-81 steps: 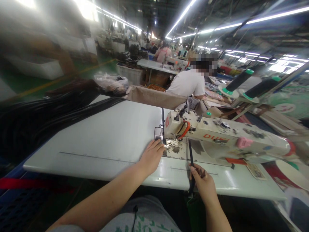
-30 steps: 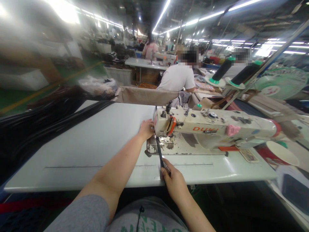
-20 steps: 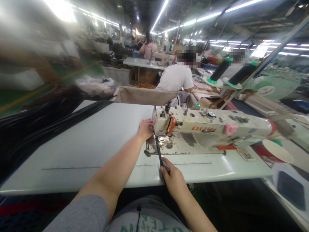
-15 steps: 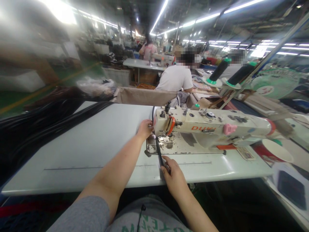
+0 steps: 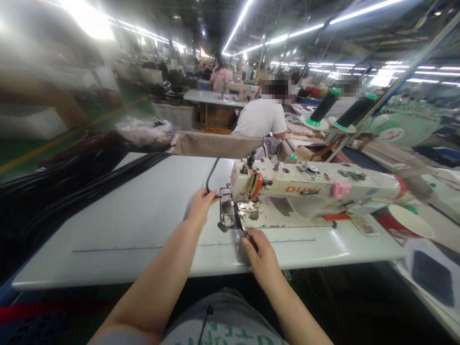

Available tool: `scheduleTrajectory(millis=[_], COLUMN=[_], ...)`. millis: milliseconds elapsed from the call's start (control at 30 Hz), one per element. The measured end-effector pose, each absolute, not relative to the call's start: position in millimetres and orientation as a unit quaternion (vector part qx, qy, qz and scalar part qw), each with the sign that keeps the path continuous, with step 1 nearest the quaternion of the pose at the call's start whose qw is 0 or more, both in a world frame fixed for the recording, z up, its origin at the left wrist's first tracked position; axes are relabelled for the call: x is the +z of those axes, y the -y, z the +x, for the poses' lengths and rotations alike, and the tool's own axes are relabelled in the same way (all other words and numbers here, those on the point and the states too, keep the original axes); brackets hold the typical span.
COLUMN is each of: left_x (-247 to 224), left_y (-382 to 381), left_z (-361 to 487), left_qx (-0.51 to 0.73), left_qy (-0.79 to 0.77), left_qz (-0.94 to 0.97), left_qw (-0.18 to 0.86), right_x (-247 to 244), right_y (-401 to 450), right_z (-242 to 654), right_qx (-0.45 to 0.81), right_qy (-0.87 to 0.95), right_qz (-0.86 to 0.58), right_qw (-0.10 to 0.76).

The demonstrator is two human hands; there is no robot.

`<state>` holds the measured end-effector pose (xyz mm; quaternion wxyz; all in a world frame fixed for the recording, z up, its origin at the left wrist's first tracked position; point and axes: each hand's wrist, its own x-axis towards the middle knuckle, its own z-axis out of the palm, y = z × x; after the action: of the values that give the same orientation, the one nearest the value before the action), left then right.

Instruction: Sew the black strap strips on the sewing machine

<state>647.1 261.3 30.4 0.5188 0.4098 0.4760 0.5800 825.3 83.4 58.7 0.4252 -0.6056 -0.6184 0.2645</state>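
A narrow black strip point(image 5: 212, 173) curves over the table left of the sewing machine point(image 5: 280, 182). My left hand point(image 5: 200, 205) pinches it beside the machine's left end. A black length point(image 5: 237, 215) runs from under the needle area toward me, and my right hand point(image 5: 261, 247) is closed at its near end. A bit of shiny metal shows at the right fingertips, too small to name. The fingers of my right hand partly hide what they hold.
A bundle of long black strips point(image 5: 89, 191) covers the table's left side. The white table point(image 5: 136, 225) has a printed ruler line. Two black thread cones point(image 5: 325, 106) stand behind the machine. A co-worker in a white shirt point(image 5: 259, 117) bends beyond a fabric bin point(image 5: 215, 143).
My left hand has moved left and slightly toward me, drawing the strip away from the machine head so it now bends. My right hand has shifted slightly right, still at the near end.
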Motion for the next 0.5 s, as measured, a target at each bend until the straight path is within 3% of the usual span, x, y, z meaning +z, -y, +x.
scheduleTrajectory(millis=[167, 500], left_x=[35.6, 42.4], left_y=[-220.3, -154.1], left_z=[621.0, 582.8], left_qx=[0.586, 0.570], left_qy=[-0.472, -0.503], left_qz=[0.392, 0.499], left_qw=[0.530, 0.416], right_x=[66.7, 51.1], right_y=[-96.7, -141.1], right_z=[807.5, 772.9], right_qx=[0.431, 0.571], right_qy=[0.578, 0.509], right_qz=[-0.572, -0.532], right_qw=[0.390, 0.364])
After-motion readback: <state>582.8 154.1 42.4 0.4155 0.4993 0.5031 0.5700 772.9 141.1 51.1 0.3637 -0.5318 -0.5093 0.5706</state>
